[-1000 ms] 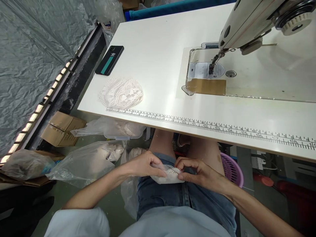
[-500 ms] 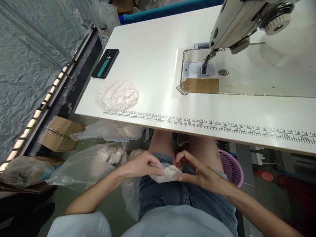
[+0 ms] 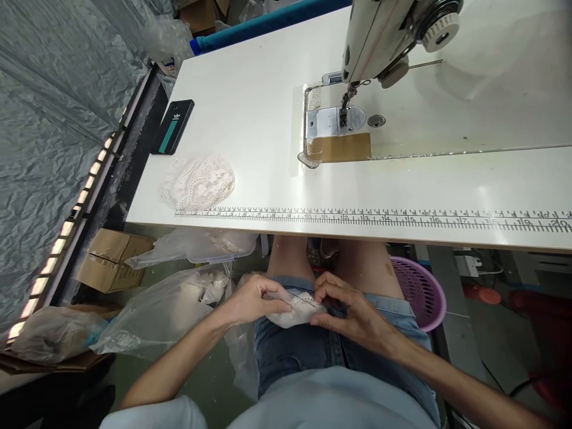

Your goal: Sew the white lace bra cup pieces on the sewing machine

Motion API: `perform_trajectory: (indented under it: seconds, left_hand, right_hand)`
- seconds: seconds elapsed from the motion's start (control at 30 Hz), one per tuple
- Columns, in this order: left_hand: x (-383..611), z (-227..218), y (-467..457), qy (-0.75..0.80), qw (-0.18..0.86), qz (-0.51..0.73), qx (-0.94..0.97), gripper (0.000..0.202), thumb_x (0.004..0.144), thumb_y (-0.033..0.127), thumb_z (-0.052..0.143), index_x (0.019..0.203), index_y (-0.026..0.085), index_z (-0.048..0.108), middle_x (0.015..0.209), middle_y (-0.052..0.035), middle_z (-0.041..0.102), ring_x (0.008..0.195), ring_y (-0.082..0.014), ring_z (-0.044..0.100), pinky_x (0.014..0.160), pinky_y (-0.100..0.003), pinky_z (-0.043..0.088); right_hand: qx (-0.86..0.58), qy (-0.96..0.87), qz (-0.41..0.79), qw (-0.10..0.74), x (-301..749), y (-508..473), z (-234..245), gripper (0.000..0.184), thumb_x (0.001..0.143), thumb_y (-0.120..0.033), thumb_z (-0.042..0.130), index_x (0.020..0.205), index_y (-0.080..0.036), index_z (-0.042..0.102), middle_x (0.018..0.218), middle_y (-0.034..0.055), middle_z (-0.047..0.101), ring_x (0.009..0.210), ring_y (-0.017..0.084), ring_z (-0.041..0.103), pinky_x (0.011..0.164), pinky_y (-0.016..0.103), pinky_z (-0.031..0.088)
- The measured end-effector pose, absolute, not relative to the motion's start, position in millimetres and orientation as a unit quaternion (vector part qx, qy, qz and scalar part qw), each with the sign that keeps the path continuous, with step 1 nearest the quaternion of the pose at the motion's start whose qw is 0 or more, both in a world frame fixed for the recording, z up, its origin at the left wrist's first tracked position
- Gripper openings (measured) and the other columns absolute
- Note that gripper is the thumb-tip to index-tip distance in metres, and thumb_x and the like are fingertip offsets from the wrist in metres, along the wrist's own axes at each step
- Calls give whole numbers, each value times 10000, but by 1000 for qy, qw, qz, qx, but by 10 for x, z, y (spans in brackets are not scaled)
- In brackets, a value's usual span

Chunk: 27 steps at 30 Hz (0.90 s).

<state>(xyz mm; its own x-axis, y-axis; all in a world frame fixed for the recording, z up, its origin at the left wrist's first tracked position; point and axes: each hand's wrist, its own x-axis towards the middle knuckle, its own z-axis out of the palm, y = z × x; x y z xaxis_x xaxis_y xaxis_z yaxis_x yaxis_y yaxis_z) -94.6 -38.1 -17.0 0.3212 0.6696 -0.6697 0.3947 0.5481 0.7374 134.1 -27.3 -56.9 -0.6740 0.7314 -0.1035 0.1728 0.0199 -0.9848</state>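
Over my lap, a small piece of white lace-patterned fabric [image 3: 292, 314] is held between my two hands. My left hand [image 3: 257, 302] pinches its left end between thumb and fingers. At the right end, my right hand [image 3: 346, 308] grips the edge with thumb and bent fingertips. Small dots or holes show on the fabric's upper part, with a thin dark line across it that I cannot make out. A loose pile of white lace trim [image 3: 201, 183] lies on the white table [image 3: 259, 119], beyond my left hand.
A sewing machine [image 3: 379, 42] stands on the table, its presser foot over the metal plate. A dark phone [image 3: 173, 126] lies near the left edge. Below are plastic bags [image 3: 156, 316], a cardboard box [image 3: 111, 259] and a purple basket [image 3: 440, 298]. A ruler strip runs along the front edge.
The camera view has turned slightly, so the machine and the table items appear further left. Both hands keep their hold on the white fabric, with only slight finger movement.
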Motion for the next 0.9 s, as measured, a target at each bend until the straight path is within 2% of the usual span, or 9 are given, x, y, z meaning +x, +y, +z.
perform_trajectory:
  seconds: [0.1, 0.23, 0.4, 0.57, 0.63, 0.7, 0.73, 0.8, 0.9]
  left_hand:
    - [-898, -160, -379, 604, 620, 98, 491, 249, 696, 358, 704, 768, 120, 715, 677, -19, 649, 618, -111, 519, 540, -185, 368]
    - [-840, -51, -323, 623, 573, 103, 522, 308, 682, 421, 705, 643, 119, 659, 554, 22, 539, 526, -79, 425, 469, -180, 288]
    - [-1030, 528, 181, 633, 506, 194, 553, 372, 719, 474, 648, 584, 144, 544, 525, 44, 456, 464, -67, 372, 451, -182, 300]
    - [-1409, 1275, 1141, 686, 243, 226, 647, 412, 761, 489, 589, 538, 168, 461, 470, 44, 371, 433, -85, 349, 452, -208, 272]
    - [-1384, 1399, 1331, 705, 102, 144, 687, 336, 770, 439, 598, 587, 163, 538, 536, -11, 492, 552, -163, 491, 530, -254, 353]
    - [-1187, 1369, 1267, 701, -35, 122, 702, 203, 746, 344, 647, 783, 145, 639, 807, -102, 629, 849, -290, 565, 699, -353, 421]
    - [-1036, 1304, 1148, 680, -53, 138, 718, 238, 759, 306, 638, 930, 140, 646, 991, -138, 628, 1002, -329, 528, 784, -400, 418]
    - [-684, 1117, 818, 600, 90, 153, 780, 403, 795, 339, 610, 1162, 176, 573, 1206, -127, 567, 1124, -306, 481, 863, -410, 417]
    - [-227, 801, 381, 444, 429, 114, 778, 575, 729, 466, 673, 1236, 239, 526, 1195, -69, 585, 1057, -240, 534, 861, -335, 436]
  right_hand:
    - [-355, -663, 616, 235, 1323, -294, -555, 186, 838, -354, 613, 779, -193, 542, 852, 25, 506, 685, 128, 461, 592, 241, 364]
    - [-347, -623, 657, 246, 1339, -234, -448, 228, 865, -369, 563, 735, -186, 522, 783, 22, 528, 697, 143, 484, 617, 256, 377]
    - [-307, -575, 689, 316, 1462, -14, -144, 232, 869, -357, 554, 733, -186, 478, 915, 49, 549, 869, 178, 512, 728, 279, 395]
    - [-316, -539, 693, 359, 1574, 145, -32, 250, 843, -374, 596, 740, -188, 465, 744, -14, 479, 670, 116, 449, 592, 226, 359]
    - [-340, -544, 675, 364, 1606, 182, -56, 253, 842, -388, 597, 752, -186, 474, 720, -22, 467, 622, 103, 421, 554, 217, 338]
    - [-349, -569, 651, 361, 1641, 205, -63, 244, 854, -394, 580, 769, -184, 491, 717, -21, 467, 608, 100, 408, 542, 216, 329]
    - [-348, -587, 639, 355, 1662, 212, -51, 235, 862, -392, 571, 778, -184, 502, 723, -17, 473, 616, 104, 413, 550, 218, 333]
    - [-338, -626, 618, 333, 1712, 218, 5, 219, 870, -383, 562, 792, -183, 524, 748, -4, 498, 663, 119, 445, 597, 229, 359]
    - [-308, -670, 599, 311, 1807, 204, 110, 228, 876, -373, 558, 755, -181, 537, 756, 10, 524, 715, 140, 481, 649, 246, 378]
